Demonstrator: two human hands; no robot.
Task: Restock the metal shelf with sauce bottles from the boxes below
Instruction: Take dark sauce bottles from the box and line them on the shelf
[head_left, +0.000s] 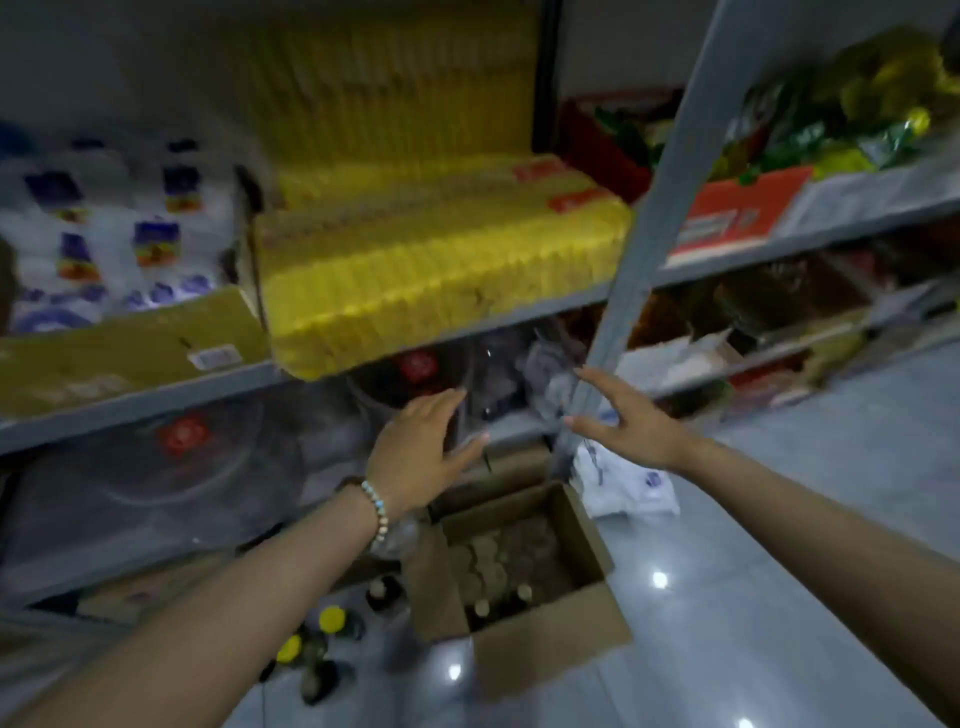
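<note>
Head view, blurred by motion: the sauce bottles (493, 564) stand packed upright in an open cardboard box (550, 642) on the floor, caps up, at the foot of the metal shelf (621, 291). A few loose bottles with yellow caps (331, 618) lie or stand on the tiles just left of the box.

Above the box, both hands reach toward the lower shelf level and hold nothing. The left hand (421, 457) has its fingers straight and thumb spread, with a beaded bracelet (377, 506) at the wrist. The right hand (626, 423) is spread wide beside the shelf's grey upright; whether its fingertips touch the post is unclear.

A white plastic bag (631, 491) lies on the floor behind the box. On the shelf level above the hands sit yellow packs (431, 270), with a brown carton (130, 351) of white packets to their left.
</note>
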